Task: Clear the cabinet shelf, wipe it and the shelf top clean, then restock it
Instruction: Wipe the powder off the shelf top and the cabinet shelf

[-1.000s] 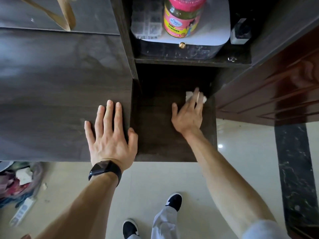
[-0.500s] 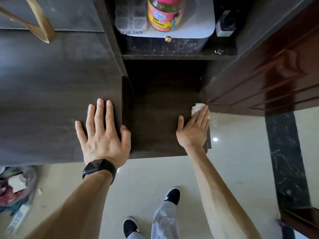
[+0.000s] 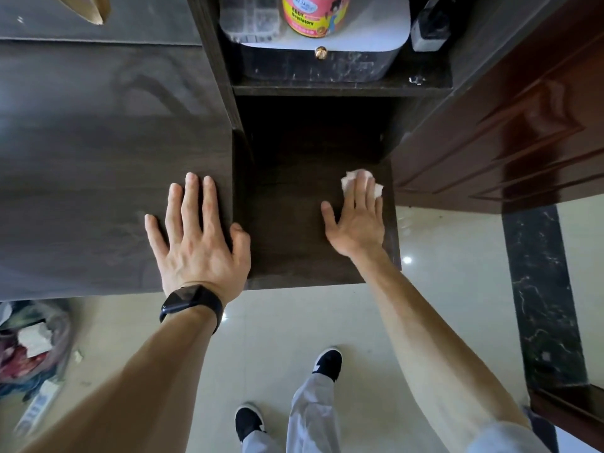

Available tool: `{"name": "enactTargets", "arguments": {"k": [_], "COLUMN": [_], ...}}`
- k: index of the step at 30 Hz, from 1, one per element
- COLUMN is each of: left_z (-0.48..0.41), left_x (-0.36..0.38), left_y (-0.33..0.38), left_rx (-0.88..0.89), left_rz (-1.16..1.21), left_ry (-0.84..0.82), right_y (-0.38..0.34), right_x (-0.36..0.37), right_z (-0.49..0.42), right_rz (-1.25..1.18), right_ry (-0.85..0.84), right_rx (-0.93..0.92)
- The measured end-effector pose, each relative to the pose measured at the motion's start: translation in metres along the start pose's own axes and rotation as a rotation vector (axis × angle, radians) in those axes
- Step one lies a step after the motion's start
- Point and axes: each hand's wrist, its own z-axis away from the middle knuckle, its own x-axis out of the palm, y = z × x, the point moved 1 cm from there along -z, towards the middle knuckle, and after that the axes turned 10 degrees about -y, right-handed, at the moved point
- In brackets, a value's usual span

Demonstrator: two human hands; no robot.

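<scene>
One flat right hand [image 3: 357, 223] presses a tissue [image 3: 349, 179] onto the shelf [image 3: 287, 223].

Lower shelf [image 3: 287, 223], dark wood: white wipe [image 3: 351, 178] at its right side, pressed flat under my right grip [image 3: 358, 220]. Upper shelf [image 3: 340, 88], farther: dark box [image 3: 313, 65] with gold knob, small black item [image 3: 428, 26] just right of it. Cabinet top [image 3: 81, 191] at left: my left grip [image 3: 196, 243] flat on its near right corner. Floor [image 3: 441, 289], pale tile: cluttered bag [image 3: 29, 348] near left.
</scene>
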Motion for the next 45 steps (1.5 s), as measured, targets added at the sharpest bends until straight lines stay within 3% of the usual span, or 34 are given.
{"name": "enactTargets", "arguments": {"k": [2,5,14,18,24,30,36,39,41,45], "left_z": [0.002,0.001,0.000,0.000,0.001,0.002,0.002,0.002,0.002,0.004], "left_x": [0.000,-0.001,-0.001,0.000,0.000,0.004,0.003,0.001,0.000,0.001], "left_y": [0.000,0.001,0.000,-0.002,-0.003,-0.005,-0.005,-0.002,-0.001,-0.001], "left_rx": [-0.004,-0.004,-0.001,0.010,0.012,0.020,0.001,-0.003,0.001,0.004], "left_rz": [0.003,0.012,0.013,0.014,0.007,0.020,0.006,0.004,0.003,0.006], "left_ry": [0.001,-0.005,0.005,0.014,0.041,0.080,0.066,0.061,0.054,0.057], "right_y": [0.007,0.021,-0.032,-0.043,-0.026,-0.073,-0.119,-0.092,-0.064,-0.027], "right_x": [0.018,0.029,-0.044,-0.043,-0.060,-0.054,-0.009,0.009,0.006,-0.021], "right_z": [0.036,0.063,-0.085,-0.092,-0.121,-0.136,-0.077,-0.042,-0.039,-0.077], "right_rz": [0.041,0.104,0.027,-0.079,-0.020,-0.035,0.113,0.177,0.188,0.069], "right_ry": [-0.034,-0.038,-0.007,0.030,0.053,0.128,0.022,-0.001,0.012,0.089], "right_rx": [-0.129,-0.123,0.039,0.104,0.004,0.148,-0.443,-0.551,-0.468,-0.055]}}
